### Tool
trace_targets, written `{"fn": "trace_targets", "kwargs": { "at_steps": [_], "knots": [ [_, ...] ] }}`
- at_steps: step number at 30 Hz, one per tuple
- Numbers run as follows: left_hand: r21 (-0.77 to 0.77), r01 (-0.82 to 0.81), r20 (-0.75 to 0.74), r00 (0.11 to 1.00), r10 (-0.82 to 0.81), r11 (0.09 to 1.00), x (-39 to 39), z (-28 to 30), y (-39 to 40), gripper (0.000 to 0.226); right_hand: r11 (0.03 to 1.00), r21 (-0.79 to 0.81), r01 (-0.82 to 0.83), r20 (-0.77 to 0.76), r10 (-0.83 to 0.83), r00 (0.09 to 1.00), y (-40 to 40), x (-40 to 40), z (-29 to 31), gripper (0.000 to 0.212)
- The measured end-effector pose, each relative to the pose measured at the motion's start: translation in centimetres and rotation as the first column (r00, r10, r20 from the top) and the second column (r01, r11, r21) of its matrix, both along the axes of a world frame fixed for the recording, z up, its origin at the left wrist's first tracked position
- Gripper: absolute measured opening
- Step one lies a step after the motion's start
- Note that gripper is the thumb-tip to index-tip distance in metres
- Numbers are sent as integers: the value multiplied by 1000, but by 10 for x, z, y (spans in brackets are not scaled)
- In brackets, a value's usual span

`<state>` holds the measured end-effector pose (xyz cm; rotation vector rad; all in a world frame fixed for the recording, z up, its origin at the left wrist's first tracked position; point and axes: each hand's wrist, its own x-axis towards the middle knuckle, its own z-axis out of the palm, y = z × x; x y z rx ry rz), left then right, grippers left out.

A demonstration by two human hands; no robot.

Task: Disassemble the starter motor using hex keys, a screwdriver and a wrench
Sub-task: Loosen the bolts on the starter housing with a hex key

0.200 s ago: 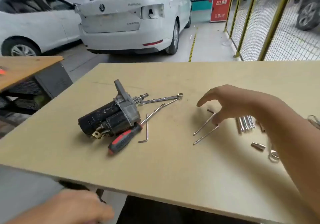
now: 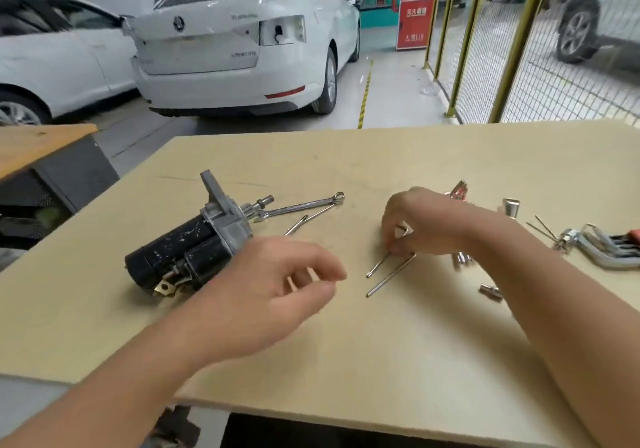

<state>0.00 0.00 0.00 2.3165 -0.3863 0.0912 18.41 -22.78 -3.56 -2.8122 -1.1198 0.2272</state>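
Observation:
The black starter motor with its grey metal end housing lies on its side on the beige table, left of centre. Just right of it my left hand hovers with fingers loosely curled, holding nothing; it hides the screwdriver. My right hand is down on the table, its fingertips pinching the bent ends of two hex keys that lie side by side. A wrench lies behind the motor's shaft end, beside a thin metal rod.
A folding hex key set, sockets and small metal parts lie at the table's right. A second bench stands at the left. White cars and a yellow mesh fence are beyond the far edge.
My left hand has come up from below the table's front edge to beside the motor. My right hand has dropped onto the two hex keys and closed its fingertips on them.

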Motion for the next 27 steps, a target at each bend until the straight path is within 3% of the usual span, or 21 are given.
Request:
{"fn": "trace_targets", "kwargs": {
  "at_steps": [2, 6, 7, 10, 12, 14, 16, 18, 20, 21, 23, 27],
  "knots": [
    [-10, -89, -10, 996, 89, 996, 51, -16, -37, 12, 999, -50, -22, 63, 25, 998, 0, -2, -2, 4],
    [141, -206, 1, 978, 208, 968, 112, -52, -82, 36, 984, -174, 22, 155, 6, 988, -4, -4, -15, 17],
    [103, -202, -12, 979, 204, 974, 114, -58, -81, 42, 987, -160, 28, 169, -1, 986, -6, -3, -16, 17],
    [123, -229, 23, 973, 228, 966, 119, -72, -71, 51, 998, 38, 47, 127, -51, 991, -12, 0, -13, 10],
    [178, -256, 72, 966, 247, 950, 120, -74, -66, 29, 973, 226, 36, 88, -58, 994, -10, 1, -10, 13],
    [139, -269, 55, 963, 263, 953, 122, -74, -64, 13, 894, 448, 22, 77, -63, 995, -7, 2, -9, 19],
    [64, -292, 53, 956, 289, 954, 124, -75, -61, 10, 744, 663, 82, -8, -103, 995, -7, 1, -12, 19],
    [-32, -316, 62, 946, 318, 948, 128, -76, -56, 13, 458, 856, 240, -239, -61, 969, -7, 1, -14, 12],
    [-154, -332, 13, 941, 338, 931, 131, -76, -53, 18, 133, 882, 452, -460, 40, 887, -5, 0, -14, 11],
    [-204, -332, -21, 942, 335, 921, 131, -76, -53, 19, 56, 866, 497, -500, 62, 864, -4, 0, -13, 15],
    [-288, -326, -84, 945, 315, 900, 130, -76, -54, 22, 55, 865, 499, -501, 49, 864, -2, -2, -12, 19],
    [-365, -280, -114, 960, 256, 888, 128, -75, -53, 27, 166, 854, 493, -510, 78, 857, 4, -10, -14, 21]
  ]
}}
